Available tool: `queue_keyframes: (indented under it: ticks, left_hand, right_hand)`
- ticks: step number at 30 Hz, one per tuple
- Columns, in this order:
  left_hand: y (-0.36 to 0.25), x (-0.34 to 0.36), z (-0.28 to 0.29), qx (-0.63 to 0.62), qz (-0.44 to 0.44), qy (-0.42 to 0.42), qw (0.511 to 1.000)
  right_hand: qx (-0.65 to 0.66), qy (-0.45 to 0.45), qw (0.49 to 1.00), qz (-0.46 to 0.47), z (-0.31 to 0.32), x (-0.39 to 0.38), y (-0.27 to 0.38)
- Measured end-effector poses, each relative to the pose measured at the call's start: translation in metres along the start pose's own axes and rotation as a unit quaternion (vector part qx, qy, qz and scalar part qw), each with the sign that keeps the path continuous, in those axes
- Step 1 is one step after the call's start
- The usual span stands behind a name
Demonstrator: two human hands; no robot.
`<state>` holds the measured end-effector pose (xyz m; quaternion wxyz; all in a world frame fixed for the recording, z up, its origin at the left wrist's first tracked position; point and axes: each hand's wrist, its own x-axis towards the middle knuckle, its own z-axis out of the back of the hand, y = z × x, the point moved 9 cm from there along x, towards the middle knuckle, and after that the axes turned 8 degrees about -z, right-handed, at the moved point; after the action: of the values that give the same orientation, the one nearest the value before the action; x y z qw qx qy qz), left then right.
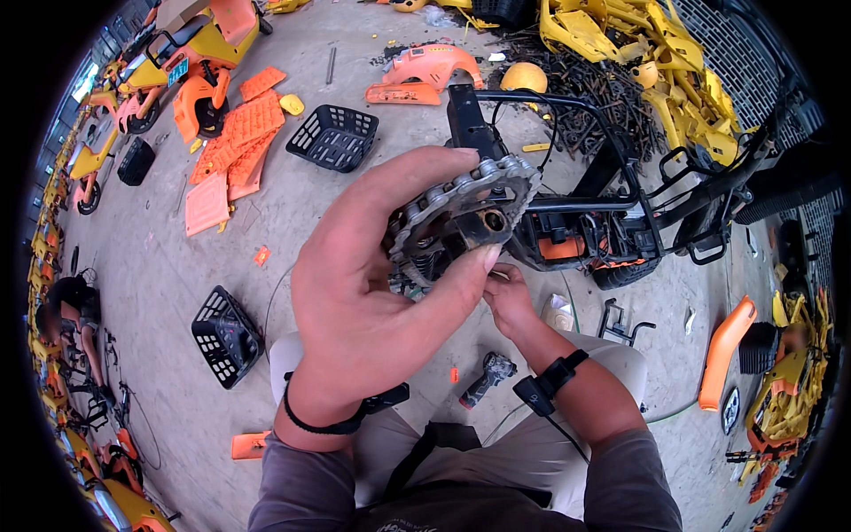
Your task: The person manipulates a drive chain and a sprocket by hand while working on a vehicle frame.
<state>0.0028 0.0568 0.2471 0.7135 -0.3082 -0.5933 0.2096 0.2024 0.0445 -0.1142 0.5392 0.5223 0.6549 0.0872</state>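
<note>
Close up in the middle, my left hand (350, 284) is closed around a toothed chainring (417, 232) with a metal chain (461, 186) along its rim. Its fingers pass over the top edge, and the thumb presses near the holed end of a dark crank arm (490, 223). Below and behind that thumb is my right hand (514, 306), fingers curled together; whatever they grip is hidden. A stripped black bike frame (581, 203) stands just beyond to the right, overlapped by the chainring. Whether the crank is joined to it cannot be seen.
A cordless power tool (487, 379) lies on the floor between my legs. Black baskets (332, 137) stand ahead and left, near orange panels (235, 146). Dark scrap parts and yellow shells (683, 89) are heaped at the far right. Another person (80, 319) works at the left.
</note>
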Motion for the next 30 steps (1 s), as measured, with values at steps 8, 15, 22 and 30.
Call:
queue_keyframes:
  ticks: [8, 15, 22, 30]
  left_hand:
    - [-0.004, -0.001, -0.002, -0.009, 0.003, 0.011, 1.000]
    - [-0.005, -0.002, -0.004, -0.003, -0.017, 0.024, 1.000]
    - [-0.010, -0.002, -0.003, -0.026, -0.029, 0.016, 0.999]
    - [-0.014, -0.003, -0.002, -0.056, -0.040, 0.019, 0.997]
  right_hand:
    - [0.005, -0.015, 1.000, -0.009, 0.001, 0.002, -0.004]
    - [0.039, 0.029, 0.999, -0.010, 0.002, 0.010, -0.003]
    - [0.016, 0.024, 0.999, -0.026, 0.003, 0.010, -0.011]
    - [0.036, 0.031, 0.998, -0.038, 0.003, 0.014, -0.015]
